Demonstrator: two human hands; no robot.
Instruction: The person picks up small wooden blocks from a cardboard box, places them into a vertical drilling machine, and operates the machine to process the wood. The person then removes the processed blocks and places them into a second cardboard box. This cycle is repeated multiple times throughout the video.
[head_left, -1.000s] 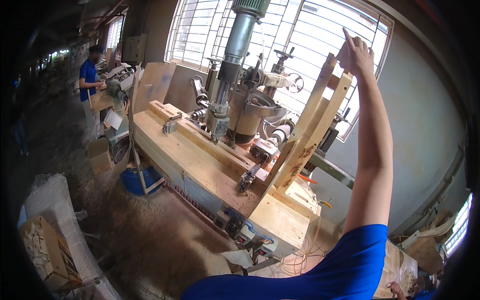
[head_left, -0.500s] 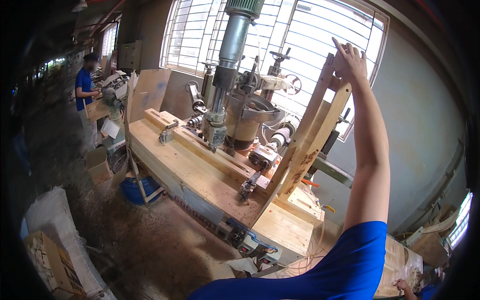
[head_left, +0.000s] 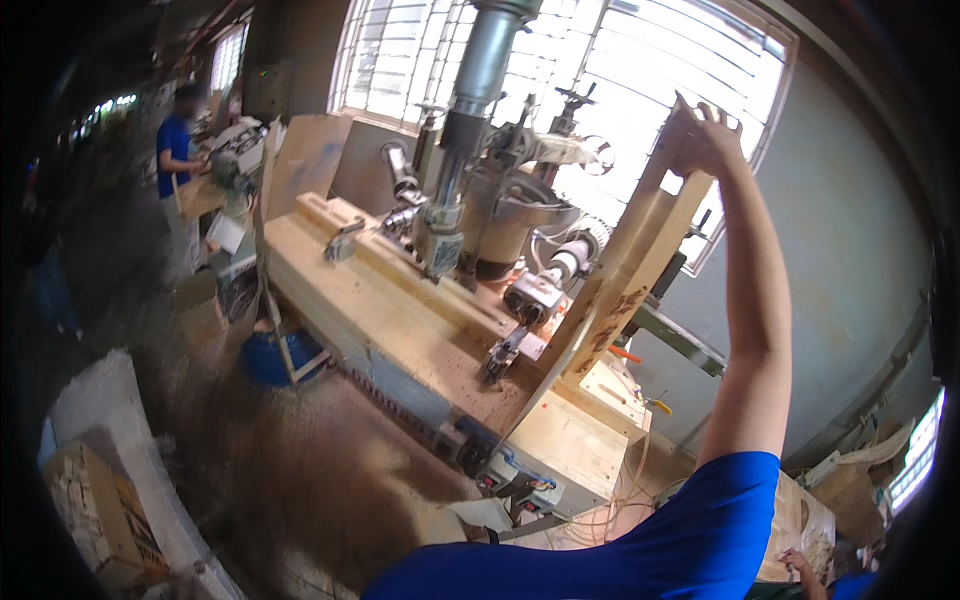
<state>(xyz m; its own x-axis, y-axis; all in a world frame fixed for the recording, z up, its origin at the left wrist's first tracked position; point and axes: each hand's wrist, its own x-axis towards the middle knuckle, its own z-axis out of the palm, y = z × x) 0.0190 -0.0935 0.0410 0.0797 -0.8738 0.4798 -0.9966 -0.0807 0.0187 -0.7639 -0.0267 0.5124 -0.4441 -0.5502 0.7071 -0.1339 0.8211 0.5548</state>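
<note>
At the upper right my right hand point(head_left: 708, 140) is raised, the arm bare below a blue short sleeve. Its palm and some fingers wrap over the top end of a tall wooden frame point(head_left: 640, 270); other fingertips stick up in front of the bright window. Two long pale planks with dark marks make up this frame, which leans to the right at the end of a wooden worktable point(head_left: 370, 300). Left of the frame, a green-grey drilling head point(head_left: 440, 240) hangs over the table near a metal clamp point(head_left: 503, 358). My left hand is out of sight.
A second clamp point(head_left: 345, 240) sits on the table's far end. Behind stand a metal bowl point(head_left: 530, 205) and a motor unit point(head_left: 540, 295). A blue tub point(head_left: 275, 360) is on the floor, a carton point(head_left: 115, 510) at lower left. A co-worker point(head_left: 178, 150) stands far left; another person's hand point(head_left: 797, 562) shows lower right.
The whole view has shifted and tilted slightly. My right hand and the frame's top now appear a little lower against the window; the hand stays on the frame.
</note>
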